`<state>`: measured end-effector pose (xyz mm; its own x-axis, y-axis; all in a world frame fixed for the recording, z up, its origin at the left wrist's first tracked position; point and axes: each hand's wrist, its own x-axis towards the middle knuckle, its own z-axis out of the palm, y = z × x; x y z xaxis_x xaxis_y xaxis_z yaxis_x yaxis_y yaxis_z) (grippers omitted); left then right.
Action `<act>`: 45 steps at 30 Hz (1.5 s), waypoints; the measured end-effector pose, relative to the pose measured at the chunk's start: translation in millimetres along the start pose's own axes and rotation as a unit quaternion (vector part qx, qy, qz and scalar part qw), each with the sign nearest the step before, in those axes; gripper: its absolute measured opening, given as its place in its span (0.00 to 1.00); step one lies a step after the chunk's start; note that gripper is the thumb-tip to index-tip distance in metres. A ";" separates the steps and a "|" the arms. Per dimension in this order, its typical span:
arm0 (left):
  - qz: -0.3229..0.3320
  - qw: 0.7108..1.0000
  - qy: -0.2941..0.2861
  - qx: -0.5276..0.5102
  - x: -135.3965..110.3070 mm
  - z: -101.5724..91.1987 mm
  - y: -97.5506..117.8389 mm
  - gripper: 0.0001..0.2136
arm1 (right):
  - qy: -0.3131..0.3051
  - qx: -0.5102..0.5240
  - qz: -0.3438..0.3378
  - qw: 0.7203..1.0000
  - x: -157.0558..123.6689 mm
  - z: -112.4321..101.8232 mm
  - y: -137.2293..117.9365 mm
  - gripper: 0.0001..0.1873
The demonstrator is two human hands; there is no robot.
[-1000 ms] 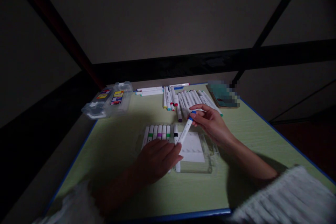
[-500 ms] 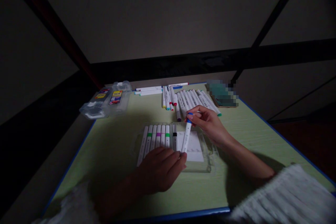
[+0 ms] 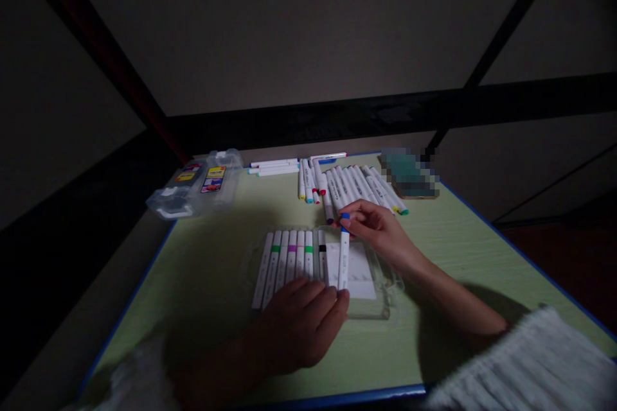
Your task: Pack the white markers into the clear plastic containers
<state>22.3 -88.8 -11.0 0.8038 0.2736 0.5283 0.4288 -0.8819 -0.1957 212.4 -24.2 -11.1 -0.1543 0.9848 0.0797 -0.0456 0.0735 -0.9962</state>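
While the right hand (image 3: 380, 234) fingers clamped the blue-capped marker (image 3: 344, 260) by its far end over the clear case (image 3: 382, 298), the left hand (image 3: 299, 327) lay flat, fingers loose, at its near tip; it looked light, stiff, probably slick.

- A pale green surface (image 3: 202, 270) with a blue edge.
- A clear plastic case (image 3: 195, 189) with yellow and red labels, at the far left corner.
- Three white pens (image 3: 274, 167) lying crosswise by the far edge.
- A row of loose markers (image 3: 357, 183) side by side, just right of them.
- A blurred teal object (image 3: 409, 173) at the far right corner.
- Dark beams (image 3: 385, 112) behind.
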 end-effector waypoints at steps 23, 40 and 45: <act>-0.065 0.995 -0.018 -0.071 -4.6 11.8 8.2 0.07 | -0.065 -0.085 -0.037 0.994 5.0 -0.8 32.3 0.11; -0.074 0.993 -0.044 -0.083 -2.9 12.0 6.4 0.05 | -0.088 -0.216 -0.053 0.971 1.5 0.2 26.3 0.10; -0.069 0.994 -0.057 -0.057 -2.3 11.3 6.6 0.06 | -0.091 -0.268 -0.056 0.957 -0.4 1.1 22.3 0.11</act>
<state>27.9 -91.0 -22.9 0.7856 0.4306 0.4443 0.4932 -0.8694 -0.0294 210.4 -23.1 -33.3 -0.3495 0.9260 0.1427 0.4344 0.2951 -0.8510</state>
